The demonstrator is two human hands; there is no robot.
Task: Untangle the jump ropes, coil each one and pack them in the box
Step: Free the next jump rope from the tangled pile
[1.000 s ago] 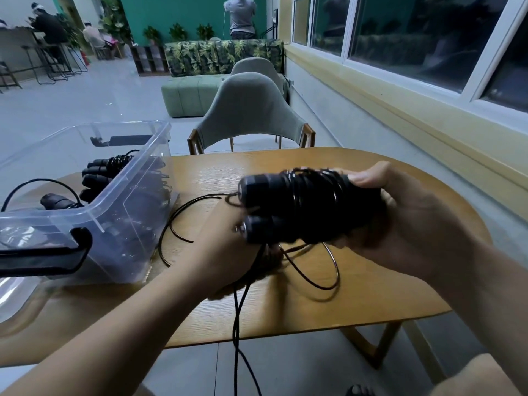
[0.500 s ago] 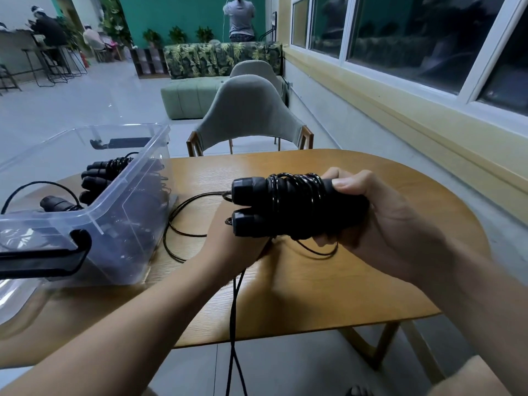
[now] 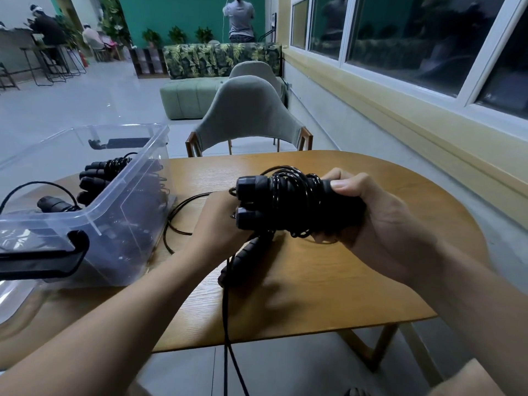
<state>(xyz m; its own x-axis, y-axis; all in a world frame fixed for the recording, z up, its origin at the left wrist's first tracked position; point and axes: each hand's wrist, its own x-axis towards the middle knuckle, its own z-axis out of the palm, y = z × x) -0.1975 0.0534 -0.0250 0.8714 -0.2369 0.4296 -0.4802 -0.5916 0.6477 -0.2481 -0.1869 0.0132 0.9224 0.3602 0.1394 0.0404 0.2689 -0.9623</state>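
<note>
Wooden table (image 3: 328, 295) carries a clear box (image 3: 134, 164). Right of the box, the right hand (image 3: 380, 224) clamps thumb and fingers round a coiled jump rope (image 3: 285, 204), held off the tabletop. The left hand (image 3: 217, 221) sits behind the bundle with its fingers hidden, so I can't tell its grip. A loose handle (image 3: 240, 261) lies beneath, and its cord drops out of sight. More coiled ropes (image 3: 105, 170) show murkily inside the box.

Dim, cool indoor light — soft shadows, wide-angle bending, blurred edges.

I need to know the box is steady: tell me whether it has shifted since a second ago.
No. The box keeps its place on the table, its far corner still just left of the chair.
</note>
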